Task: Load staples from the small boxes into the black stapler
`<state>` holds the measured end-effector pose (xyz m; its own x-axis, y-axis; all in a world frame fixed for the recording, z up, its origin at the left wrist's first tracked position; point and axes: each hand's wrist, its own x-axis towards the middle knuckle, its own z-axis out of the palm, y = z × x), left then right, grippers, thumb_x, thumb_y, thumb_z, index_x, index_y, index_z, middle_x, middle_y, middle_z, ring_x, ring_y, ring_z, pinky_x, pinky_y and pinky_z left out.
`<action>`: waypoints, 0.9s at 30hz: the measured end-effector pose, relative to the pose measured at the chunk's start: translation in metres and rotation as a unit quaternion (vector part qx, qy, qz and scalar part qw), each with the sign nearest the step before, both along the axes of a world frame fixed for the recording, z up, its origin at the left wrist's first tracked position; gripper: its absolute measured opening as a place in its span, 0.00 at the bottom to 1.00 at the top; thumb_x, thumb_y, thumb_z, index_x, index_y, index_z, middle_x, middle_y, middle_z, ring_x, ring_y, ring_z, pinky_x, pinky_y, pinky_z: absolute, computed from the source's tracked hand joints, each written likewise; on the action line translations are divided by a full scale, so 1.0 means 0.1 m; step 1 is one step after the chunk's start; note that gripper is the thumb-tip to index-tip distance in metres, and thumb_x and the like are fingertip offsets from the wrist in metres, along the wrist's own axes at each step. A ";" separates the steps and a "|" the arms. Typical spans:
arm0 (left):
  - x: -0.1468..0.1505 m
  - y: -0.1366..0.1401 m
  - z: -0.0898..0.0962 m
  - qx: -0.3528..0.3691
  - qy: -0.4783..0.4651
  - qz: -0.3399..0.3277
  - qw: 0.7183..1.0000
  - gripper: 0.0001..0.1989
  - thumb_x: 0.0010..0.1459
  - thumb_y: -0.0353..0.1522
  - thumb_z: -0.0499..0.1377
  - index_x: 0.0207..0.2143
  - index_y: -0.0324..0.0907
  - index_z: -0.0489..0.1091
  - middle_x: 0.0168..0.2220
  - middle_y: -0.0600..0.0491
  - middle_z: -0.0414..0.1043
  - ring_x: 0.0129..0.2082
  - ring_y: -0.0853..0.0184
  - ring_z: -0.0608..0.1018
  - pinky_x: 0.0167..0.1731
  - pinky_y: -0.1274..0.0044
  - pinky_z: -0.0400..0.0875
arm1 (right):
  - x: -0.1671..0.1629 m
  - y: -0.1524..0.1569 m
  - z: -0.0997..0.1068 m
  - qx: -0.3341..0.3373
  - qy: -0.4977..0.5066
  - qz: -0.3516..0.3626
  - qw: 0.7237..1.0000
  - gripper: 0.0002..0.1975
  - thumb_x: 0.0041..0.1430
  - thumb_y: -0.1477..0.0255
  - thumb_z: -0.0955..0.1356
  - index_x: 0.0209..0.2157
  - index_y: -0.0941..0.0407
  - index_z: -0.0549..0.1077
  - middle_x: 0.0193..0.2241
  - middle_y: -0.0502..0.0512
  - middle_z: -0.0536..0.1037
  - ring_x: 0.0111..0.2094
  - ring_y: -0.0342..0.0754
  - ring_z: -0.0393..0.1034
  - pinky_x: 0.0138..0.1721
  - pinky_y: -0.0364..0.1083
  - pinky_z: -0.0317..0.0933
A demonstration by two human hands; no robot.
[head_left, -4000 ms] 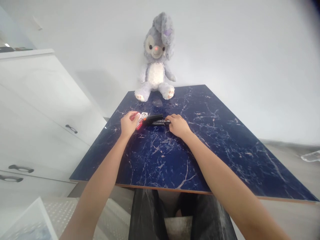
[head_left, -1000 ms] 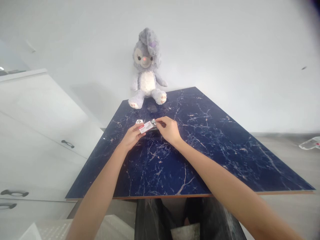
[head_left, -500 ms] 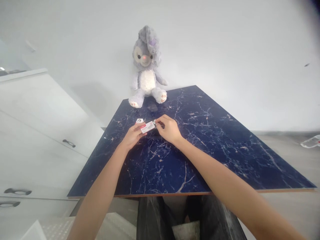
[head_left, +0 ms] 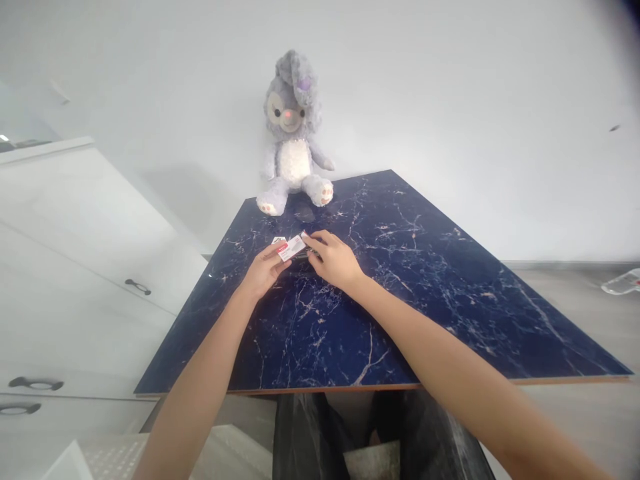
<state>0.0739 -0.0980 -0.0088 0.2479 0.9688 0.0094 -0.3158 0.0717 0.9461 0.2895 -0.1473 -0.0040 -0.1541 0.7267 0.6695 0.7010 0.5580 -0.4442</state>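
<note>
A small white box with a red printed patch is held above the table by my left hand, its thumb on top and fingers beneath. My right hand is at the box's right end, fingertips pressed on that end and thumb just below it. My fingers partly cover the end, so its flap cannot be made out. Behind the left fingers, a second small white printed piece shows in part on the table.
The dark blue marbled table stretches out beneath my hands. A grey plush rabbit sits at its far edge against the wall. White drawers with dark handles stand on the left. A clear plastic item is on the floor at right.
The dark piece that showed between the box's right end and my right fingers is out of sight. My right fingertips have shifted left against the box, which tilts up slightly more.
</note>
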 end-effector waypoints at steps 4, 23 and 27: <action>-0.03 -0.02 0.06 0.005 -0.027 -0.018 0.999 0.18 0.55 0.24 0.63 0.48 0.41 0.77 0.50 0.47 0.77 0.50 0.61 0.79 0.51 0.73 0.77 | -0.02 -0.01 0.00 -0.018 -0.005 0.027 0.999 0.27 0.61 0.74 0.64 0.62 0.52 0.65 0.57 0.61 0.69 0.50 0.54 0.70 0.53 0.54 0.67; -0.04 -0.07 0.16 0.065 -0.023 -0.020 0.997 0.19 0.54 0.35 0.69 0.49 0.45 0.74 0.51 0.49 0.77 0.50 0.63 0.79 0.51 0.72 0.74 | -0.10 0.03 -0.05 -0.235 0.298 0.202 0.903 0.29 0.61 0.68 0.67 0.62 0.53 0.60 0.54 0.61 0.76 0.33 0.45 0.77 0.38 0.48 0.73; -0.01 -0.12 0.22 0.065 -0.026 -0.055 0.996 0.16 0.58 0.39 0.65 0.48 0.46 0.72 0.53 0.48 0.75 0.49 0.60 0.79 0.48 0.67 0.76 | -0.16 -0.08 -0.06 -0.156 0.117 0.205 0.959 0.38 0.60 0.69 0.67 0.68 0.51 0.50 0.53 0.59 0.76 0.33 0.47 0.76 0.42 0.51 0.72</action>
